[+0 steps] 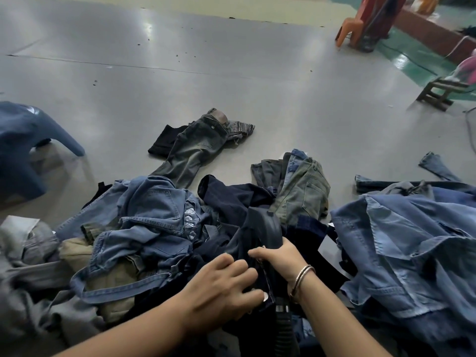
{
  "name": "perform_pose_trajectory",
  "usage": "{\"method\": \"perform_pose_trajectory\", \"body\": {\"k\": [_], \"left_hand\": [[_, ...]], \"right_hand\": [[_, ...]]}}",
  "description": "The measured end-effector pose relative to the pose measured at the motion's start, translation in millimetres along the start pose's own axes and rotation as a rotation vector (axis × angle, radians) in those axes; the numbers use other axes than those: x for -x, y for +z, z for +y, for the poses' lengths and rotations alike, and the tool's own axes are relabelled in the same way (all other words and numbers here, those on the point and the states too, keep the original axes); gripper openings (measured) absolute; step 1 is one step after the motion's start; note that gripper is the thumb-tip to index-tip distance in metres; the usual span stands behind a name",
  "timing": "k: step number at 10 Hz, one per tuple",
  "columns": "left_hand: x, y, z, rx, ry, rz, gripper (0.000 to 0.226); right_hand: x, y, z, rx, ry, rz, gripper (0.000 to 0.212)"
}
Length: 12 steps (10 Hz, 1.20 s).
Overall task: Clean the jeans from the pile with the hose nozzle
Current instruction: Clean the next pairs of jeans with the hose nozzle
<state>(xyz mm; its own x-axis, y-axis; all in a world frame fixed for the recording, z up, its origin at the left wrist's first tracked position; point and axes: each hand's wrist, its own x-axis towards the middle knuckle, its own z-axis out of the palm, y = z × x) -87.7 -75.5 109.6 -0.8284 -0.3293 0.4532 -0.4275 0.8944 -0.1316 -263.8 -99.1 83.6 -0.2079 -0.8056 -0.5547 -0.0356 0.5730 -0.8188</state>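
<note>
A big pile of jeans (159,228) in blue, grey and olive denim covers the floor in front of me. On top of it lies a dark navy pair (231,199). My right hand (279,261) is wrapped around a black hose nozzle (269,228) that presses down onto the dark fabric. The ribbed black hose (284,323) runs down from the nozzle between my forearms. My left hand (226,284) grips the waistband of the dark jeans, next to a metal button (266,297). A metal bangle sits on my right wrist.
One grey-green pair of jeans (195,148) lies alone on the grey floor beyond the pile. A blue plastic stool (23,140) stands at the left. An orange stool (353,32) and a low wooden stool (438,95) are at the far right.
</note>
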Motion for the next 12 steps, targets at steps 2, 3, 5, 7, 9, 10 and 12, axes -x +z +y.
{"method": "perform_pose_trajectory", "body": {"k": [2, 3, 5, 7, 9, 10, 12], "left_hand": [[-6, -5, -11, -0.075, -0.093, 0.028, 0.022], [-3, -4, -7, 0.023, -0.171, -0.083, 0.016], [14, -2, -24, 1.720, -1.202, -0.510, 0.029], [-20, 48, -37, 1.123, -1.272, -0.748, 0.053], [-37, 46, -19, 1.371, -1.391, -0.287, 0.018], [-26, 20, -57, 1.762, -1.683, 0.298, 0.018], [45, -16, -158, 1.562, -2.019, 0.959, 0.025]], "right_hand": [[7, -2, 10, 0.101, 0.012, -0.150, 0.065], [9, 0, 5, 0.044, -0.031, -0.135, 0.048], [25, -13, -34, -0.262, -0.220, -0.091, 0.038], [47, -10, -57, -0.527, -0.296, -0.319, 0.023], [45, -26, -53, -0.467, -0.259, -0.300, 0.022], [41, -47, -48, -0.472, -0.204, -0.266, 0.026], [43, -73, -49, -0.476, -0.229, -0.100, 0.035]]}}
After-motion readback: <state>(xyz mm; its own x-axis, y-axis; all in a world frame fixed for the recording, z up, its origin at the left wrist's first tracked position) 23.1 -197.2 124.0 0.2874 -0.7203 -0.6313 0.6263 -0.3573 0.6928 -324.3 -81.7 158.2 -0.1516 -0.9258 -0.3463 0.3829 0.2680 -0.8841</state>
